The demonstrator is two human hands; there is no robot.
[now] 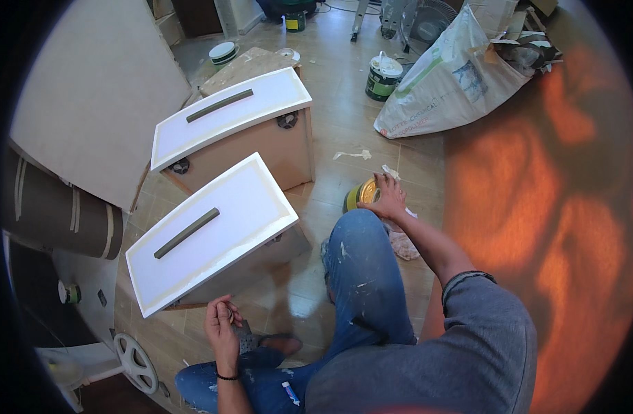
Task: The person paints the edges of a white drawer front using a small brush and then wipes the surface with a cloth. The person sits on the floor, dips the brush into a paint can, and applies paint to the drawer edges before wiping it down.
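My right hand (391,199) reaches past my knee, its fingers spread over the top of a small can with a gold lid (367,193); part of the can is hidden behind the hand. My left hand (223,318) is raised with curled fingers near the lower edge of the nearer white panel (208,233); whether something small is between the fingers is unclear. That panel has a dark bar handle (187,233) and a masked or painted border. Behind it, a second white panel (234,116) with a similar handle (220,105) tops a brown box (254,155).
A crumpled cloth (404,246) lies beside the can. Lidded buckets (382,83) and a full white sack (435,88) stand farther off. A stepladder (360,20) and a fan (430,20) are at the back. A small tube (290,393) lies on my lap.
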